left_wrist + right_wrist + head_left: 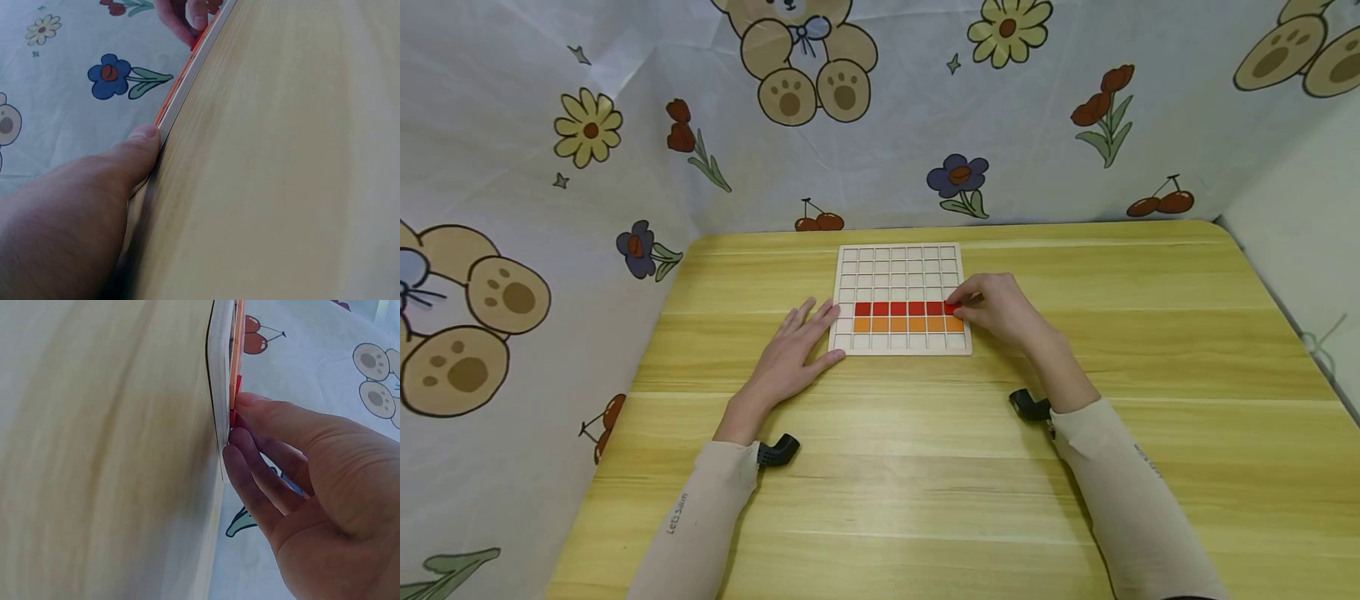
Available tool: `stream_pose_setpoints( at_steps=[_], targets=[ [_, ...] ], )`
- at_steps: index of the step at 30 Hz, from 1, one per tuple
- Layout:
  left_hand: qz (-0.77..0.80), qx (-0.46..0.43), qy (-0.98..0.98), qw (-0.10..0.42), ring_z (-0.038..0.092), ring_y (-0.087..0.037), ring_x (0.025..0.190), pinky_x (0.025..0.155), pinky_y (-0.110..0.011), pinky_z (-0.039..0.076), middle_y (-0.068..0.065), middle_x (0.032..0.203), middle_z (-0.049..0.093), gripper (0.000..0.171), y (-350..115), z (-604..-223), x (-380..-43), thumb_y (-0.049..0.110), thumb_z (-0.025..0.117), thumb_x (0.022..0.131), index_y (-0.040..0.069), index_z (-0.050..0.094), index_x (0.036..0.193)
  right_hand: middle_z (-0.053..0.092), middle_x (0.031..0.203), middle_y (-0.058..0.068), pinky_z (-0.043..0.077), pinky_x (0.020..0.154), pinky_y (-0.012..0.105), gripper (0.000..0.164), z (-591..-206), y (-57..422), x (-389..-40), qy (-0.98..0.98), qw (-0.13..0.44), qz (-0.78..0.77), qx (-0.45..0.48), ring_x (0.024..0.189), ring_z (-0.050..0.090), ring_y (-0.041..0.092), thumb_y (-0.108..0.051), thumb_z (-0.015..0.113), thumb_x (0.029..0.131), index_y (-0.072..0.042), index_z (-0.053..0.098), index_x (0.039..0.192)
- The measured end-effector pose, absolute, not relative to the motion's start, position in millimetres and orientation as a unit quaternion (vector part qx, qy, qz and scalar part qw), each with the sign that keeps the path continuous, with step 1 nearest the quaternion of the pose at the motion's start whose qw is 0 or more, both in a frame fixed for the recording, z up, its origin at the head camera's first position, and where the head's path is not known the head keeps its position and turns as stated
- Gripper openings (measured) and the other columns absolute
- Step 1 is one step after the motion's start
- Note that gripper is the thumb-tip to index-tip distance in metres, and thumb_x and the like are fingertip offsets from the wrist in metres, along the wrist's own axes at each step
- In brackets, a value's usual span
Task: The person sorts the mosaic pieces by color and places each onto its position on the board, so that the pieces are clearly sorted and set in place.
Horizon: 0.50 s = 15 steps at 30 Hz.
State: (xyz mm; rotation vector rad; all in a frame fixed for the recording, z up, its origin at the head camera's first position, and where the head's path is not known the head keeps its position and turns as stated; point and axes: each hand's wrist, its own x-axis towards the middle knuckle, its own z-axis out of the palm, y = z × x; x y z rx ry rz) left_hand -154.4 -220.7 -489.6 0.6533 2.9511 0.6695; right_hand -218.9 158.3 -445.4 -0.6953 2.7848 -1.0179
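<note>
A pale grid board (898,271) lies flat toward the back of the table, with many square cells. Across its lower part runs a row of red square tiles (898,309), directly above a row of orange tiles (898,325). My left hand (784,358) rests with fingers spread at the board's left edge, thumb touching the near left corner. At the right end of the red row, my right hand (1000,310) pinches a red tile (233,419) between thumb and fingertips. The fingers partly cover that tile in the head view.
The board sits on a light wood-grain table (887,483). A patterned cloth (895,150) with bears and flowers hangs behind the table and along its left side. Black wrist cameras show below each hand, and a pale wall (1307,250) stands at the right.
</note>
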Motion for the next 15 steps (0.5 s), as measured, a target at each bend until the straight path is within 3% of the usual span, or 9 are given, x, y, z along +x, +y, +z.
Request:
stream_pose_setpoints(
  at_steps=[15],
  targets=[
    [0.217,0.21,0.953,0.022,0.008,-0.027,0.166,0.136,-0.049,0.005,0.004,0.176,0.024,0.077,-220.5,-488.6,-153.8,0.054,0.057,0.106,0.025,0.024,0.17,0.078,0.11,0.011,0.062,0.093,0.047,0.014,-446.5,158.8,-218.4,0.915,0.035,-0.332,-0.227,0.104,0.072,0.028,-0.005,0.081,0.092,-0.005,0.082,0.106]
  ],
)
